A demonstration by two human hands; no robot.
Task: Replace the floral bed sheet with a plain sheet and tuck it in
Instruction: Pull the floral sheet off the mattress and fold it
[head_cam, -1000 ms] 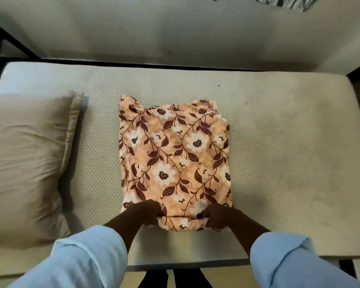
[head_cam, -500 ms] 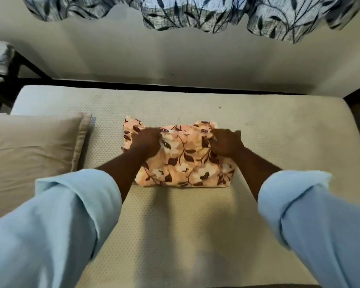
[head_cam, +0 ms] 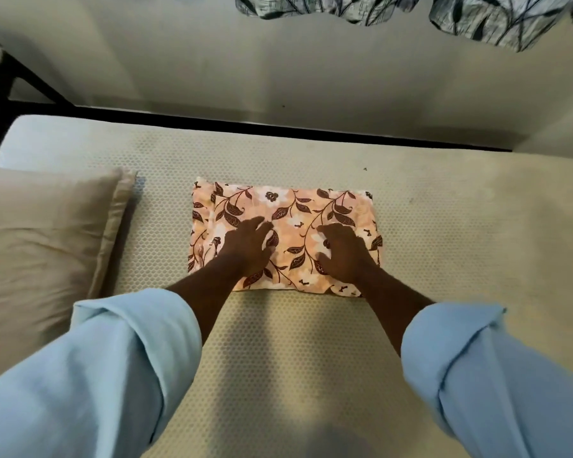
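1. Head view, change: Has doubled the floral sheet [head_cam: 285, 206] over once more. A second ago was pinching the near edge of a taller rectangle; half a second ago was carrying that edge to the far side. Now presses on a low, wide bundle near the middle of the bare mattress [head_cam: 460, 233].
2. Head view, hands: Lays the left hand [head_cam: 247, 247] and the right hand [head_cam: 343, 252] palm-down on top of the bundle, side by side and apart. Holds the fingers straight and loosely spread, pinching nothing; too blurred for finer detail.
3. Head view, meaning: Seems to be done with stripping and folding the old cover. Probably has yet to put the bundle aside, then fetch, spread and tuck the plain sheet, nowhere in view here.
4. Head view, materials:
   - Bundle: thin, limp printed cloth, peach with white flowers and dark brown leaves on vines. Soft rounded edges, with layers showing unevenly at the left end.
   - Mattress cover: cream, with a fine honeycomb weave, faintly soiled.
   - Pillow [head_cam: 40, 233]: smooth beige with a flat border, near the bundle's left end but apart from it.
   - Sleeves [head_cam: 113, 358]: pale blue, rolled.
   - Curtain [head_cam: 477, 18]: grey leaf print, hanging above a plain wall [head_cam: 278, 61].
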